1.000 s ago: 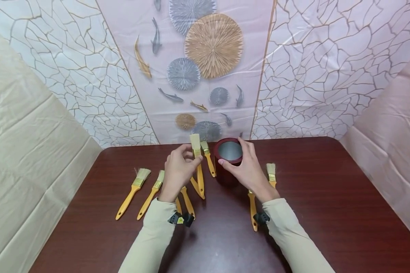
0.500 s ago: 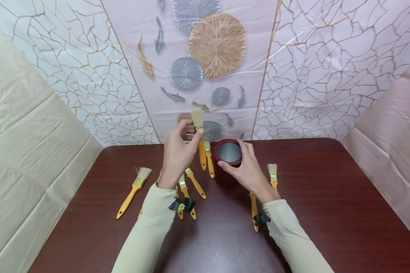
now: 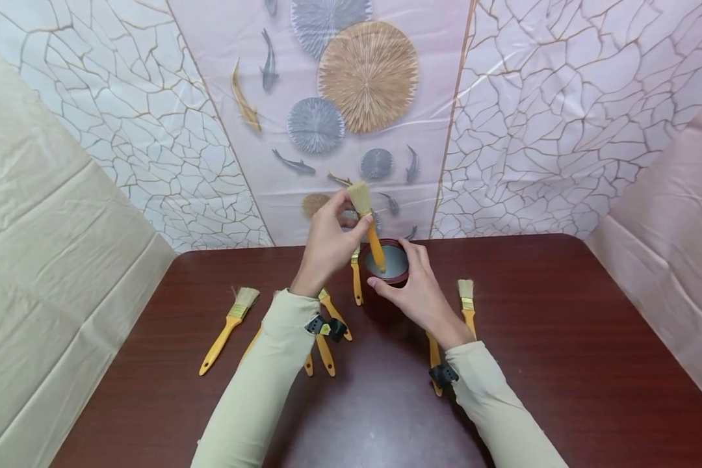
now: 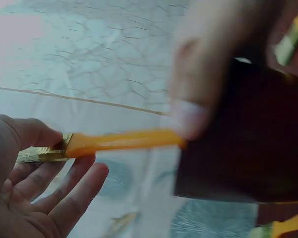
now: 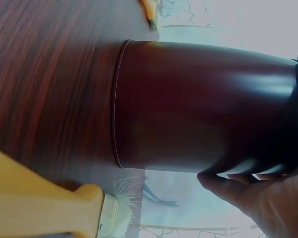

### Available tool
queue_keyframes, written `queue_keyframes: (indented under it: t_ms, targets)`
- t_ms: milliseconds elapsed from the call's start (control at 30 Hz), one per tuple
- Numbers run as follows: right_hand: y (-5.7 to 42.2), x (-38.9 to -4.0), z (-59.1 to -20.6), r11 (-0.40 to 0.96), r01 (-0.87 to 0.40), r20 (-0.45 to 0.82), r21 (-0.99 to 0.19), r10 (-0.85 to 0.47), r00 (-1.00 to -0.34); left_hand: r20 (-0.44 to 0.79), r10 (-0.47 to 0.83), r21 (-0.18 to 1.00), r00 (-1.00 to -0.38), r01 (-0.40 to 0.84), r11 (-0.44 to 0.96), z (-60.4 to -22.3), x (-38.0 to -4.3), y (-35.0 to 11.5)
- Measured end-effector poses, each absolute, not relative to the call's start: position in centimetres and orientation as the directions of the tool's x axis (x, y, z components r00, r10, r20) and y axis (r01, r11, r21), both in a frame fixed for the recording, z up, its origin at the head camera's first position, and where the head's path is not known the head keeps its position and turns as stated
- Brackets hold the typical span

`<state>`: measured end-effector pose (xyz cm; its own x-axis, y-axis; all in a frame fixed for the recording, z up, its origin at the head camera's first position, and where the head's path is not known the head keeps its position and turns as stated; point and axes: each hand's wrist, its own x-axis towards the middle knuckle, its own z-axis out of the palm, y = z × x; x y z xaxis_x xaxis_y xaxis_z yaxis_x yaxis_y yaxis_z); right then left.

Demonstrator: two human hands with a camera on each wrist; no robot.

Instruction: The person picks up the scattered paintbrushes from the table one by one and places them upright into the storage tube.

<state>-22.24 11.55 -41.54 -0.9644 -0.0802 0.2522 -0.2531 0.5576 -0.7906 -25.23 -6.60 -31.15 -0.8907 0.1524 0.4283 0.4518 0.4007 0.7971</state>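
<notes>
My left hand (image 3: 327,246) pinches a paintbrush (image 3: 376,246) at its metal band, bristles up. The yellow handle points down, its end at the mouth of a dark red cylindrical cup (image 3: 393,281). In the left wrist view, thumb and fingers grip the brush's band (image 4: 67,144), while the handle tip meets the rim area. The right hand (image 3: 426,300) holds the cup near its top, thumb in front and fingers at the far side. From the right wrist, the cup's smooth wall (image 5: 203,104) shows, its base on the table. A second paintbrush (image 3: 357,279) lies just left of the cup.
More yellow-handled paintbrushes lie on the dark wooden table (image 3: 561,364): one far left (image 3: 228,333), several partly under the left sleeve (image 3: 263,370), one (image 3: 467,304) right of the right hand, another (image 3: 434,351) under the right wrist. Patterned cloth (image 3: 538,130) hangs behind.
My left hand lifted its paintbrush off the table, then carried it right until the handle end came over the cup's mouth. The right hand stays on the cup, which tips slightly leftward.
</notes>
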Motion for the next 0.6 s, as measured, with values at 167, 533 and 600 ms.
queue_keyframes:
  t_ms: [167, 533, 600]
  targets:
    - [11.5, -22.3, -41.7, 0.56, -0.265, 0.261, -0.785, -0.088, -0.961, 0.35, 0.199, 0.772, -0.915, 0.402, 0.493, -32.9, -26.4, -6.7]
    - [11.8, -22.4, -41.8, 0.574, -0.284, 0.287, -0.768, -0.088, -0.954, 0.279, 0.292, 0.718, -0.915, 0.4, 0.569, -35.0, -27.7, -6.9]
    - [11.8, -22.5, -41.8, 0.573, -0.284, 0.284, -0.769, -0.092, -0.954, 0.271, 0.3, 0.726, -0.915, 0.399, 0.561, -35.5, -27.9, -7.0]
